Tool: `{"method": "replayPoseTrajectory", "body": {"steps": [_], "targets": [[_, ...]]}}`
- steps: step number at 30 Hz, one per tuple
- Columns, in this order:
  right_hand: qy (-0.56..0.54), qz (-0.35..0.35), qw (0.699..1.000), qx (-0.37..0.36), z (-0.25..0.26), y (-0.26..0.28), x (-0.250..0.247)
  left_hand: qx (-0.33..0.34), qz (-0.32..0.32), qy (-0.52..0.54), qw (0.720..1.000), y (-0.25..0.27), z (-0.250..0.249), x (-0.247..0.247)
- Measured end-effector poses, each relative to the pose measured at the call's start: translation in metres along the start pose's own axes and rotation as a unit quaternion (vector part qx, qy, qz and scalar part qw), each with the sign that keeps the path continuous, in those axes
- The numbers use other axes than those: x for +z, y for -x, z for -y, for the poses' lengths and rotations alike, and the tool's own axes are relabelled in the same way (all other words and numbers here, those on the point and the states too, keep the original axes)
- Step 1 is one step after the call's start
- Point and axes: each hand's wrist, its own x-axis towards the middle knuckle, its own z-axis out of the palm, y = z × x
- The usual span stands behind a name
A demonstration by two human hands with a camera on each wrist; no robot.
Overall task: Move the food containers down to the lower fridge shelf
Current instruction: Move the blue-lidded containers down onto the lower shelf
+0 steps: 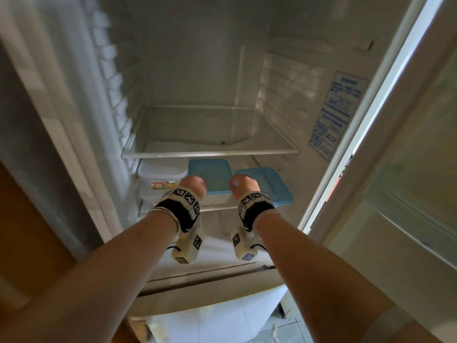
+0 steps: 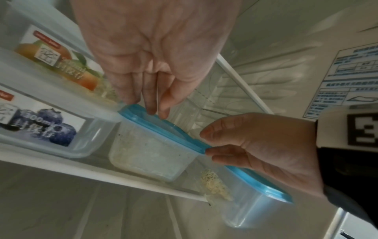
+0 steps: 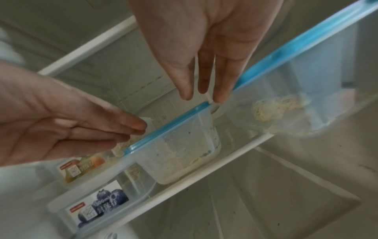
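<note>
Lower shelf (image 1: 217,207): two blue-lidded tubs (image 1: 210,180), stacked clear boxes (image 1: 160,178).

**Inside a White Fridge**

The fridge (image 1: 197,58) is open, and its walls are white. The back wall is plain. The side walls have ridges that stick out. A glass shelf (image 1: 210,152) with a white rim sits in the middle. At 3 o'clock, a blue and white sticker (image 1: 338,115) with small print is on the right wall. At 9 o'clock is a pale door edge (image 1: 61,120), with brown wood (image 1: 29,219) beside it. At 6 o'clock, the floor (image 1: 222,323) has white tiles. Soft daylight comes from the right.
</note>
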Motion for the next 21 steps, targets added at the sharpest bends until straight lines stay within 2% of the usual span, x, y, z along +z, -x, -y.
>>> {"method": "replayPoseTrajectory", "body": {"steps": [4, 9, 11, 21], "targets": [[0.019, -0.049, 0.998, 0.021, -0.019, 0.003, -0.016, 0.039, 0.002, 0.035, 0.999, 0.0, -0.023, 0.011], [0.014, -0.069, 0.988, 0.134, -0.058, 0.012, -0.039, 0.085, 0.033, 0.042, 0.995, 0.0, -0.058, 0.04], [0.018, -0.067, 0.985, 0.157, -0.071, 0.015, -0.043, 0.091, 0.05, 0.028, 0.994, 0.0, -0.068, 0.052], [0.019, -0.017, 0.993, 0.116, -0.09, 0.022, -0.044, 0.097, 0.109, -0.005, 0.989, -0.008, -0.086, 0.079]]}}
